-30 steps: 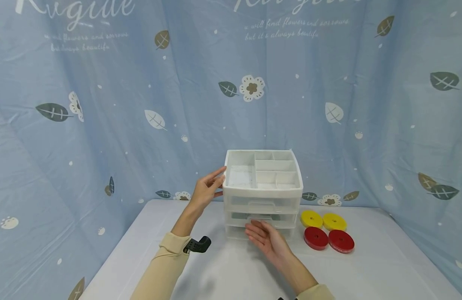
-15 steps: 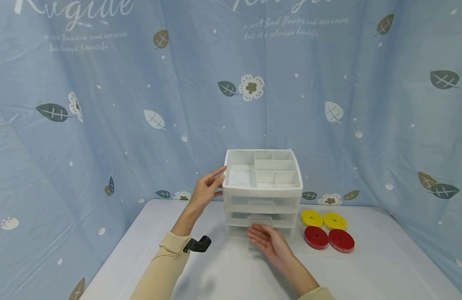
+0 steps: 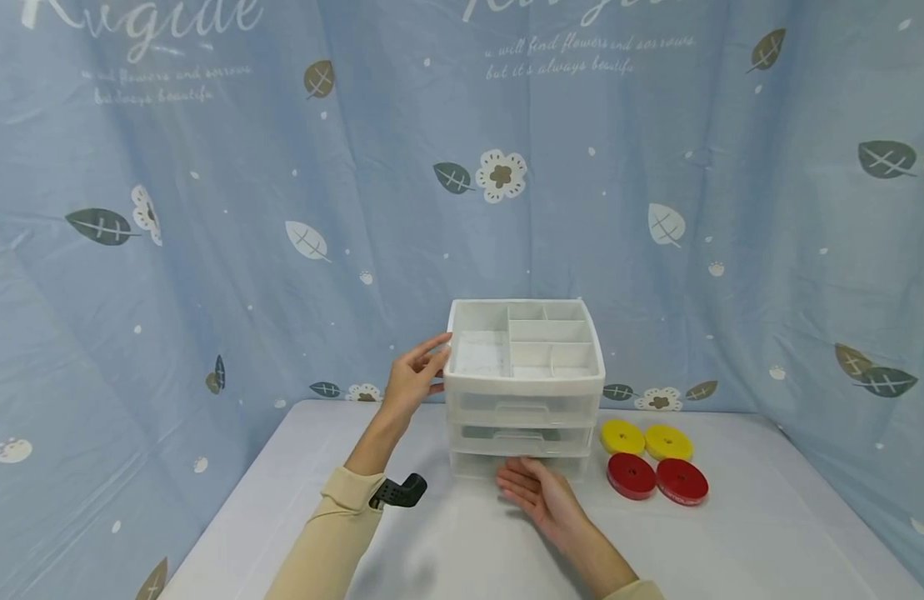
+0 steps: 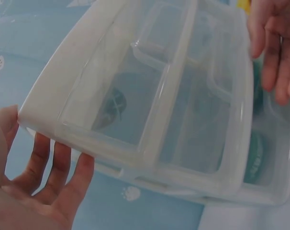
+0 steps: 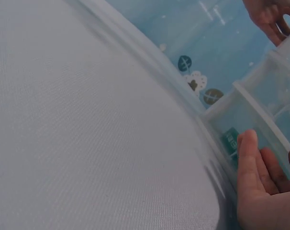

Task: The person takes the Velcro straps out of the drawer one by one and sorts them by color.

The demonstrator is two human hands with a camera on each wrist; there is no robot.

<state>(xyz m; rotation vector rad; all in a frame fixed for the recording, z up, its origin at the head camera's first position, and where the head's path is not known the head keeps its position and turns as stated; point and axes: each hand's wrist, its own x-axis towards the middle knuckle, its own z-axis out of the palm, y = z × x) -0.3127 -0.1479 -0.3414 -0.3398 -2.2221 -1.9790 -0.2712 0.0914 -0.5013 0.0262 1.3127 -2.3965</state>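
A white drawer unit (image 3: 523, 386) with clear drawers and a divided top tray stands on the table in the head view. My left hand (image 3: 414, 379) rests against its left side near the top rim, fingers spread and lightly bent along the wall. In front of the lowest drawer (image 3: 472, 465) is my right hand (image 3: 542, 498), palm turned inward, fingers nearly straight, fingertips close to the drawer front. Through the clear plastic of that drawer, green round things (image 4: 255, 158) show in the left wrist view. The middle drawer's handle (image 3: 518, 436) is just above the right fingers.
Two yellow rolls (image 3: 667, 442) and two red rolls (image 3: 631, 476) of ribbon-like band lie flat right of the unit. A white cloth covers the table (image 3: 761, 517). A blue patterned curtain (image 3: 387, 167) hangs behind and at both sides.
My right hand has moved down a little, from the middle drawer's handle to the front of the lowest drawer. The left hand and the unit stay in place.
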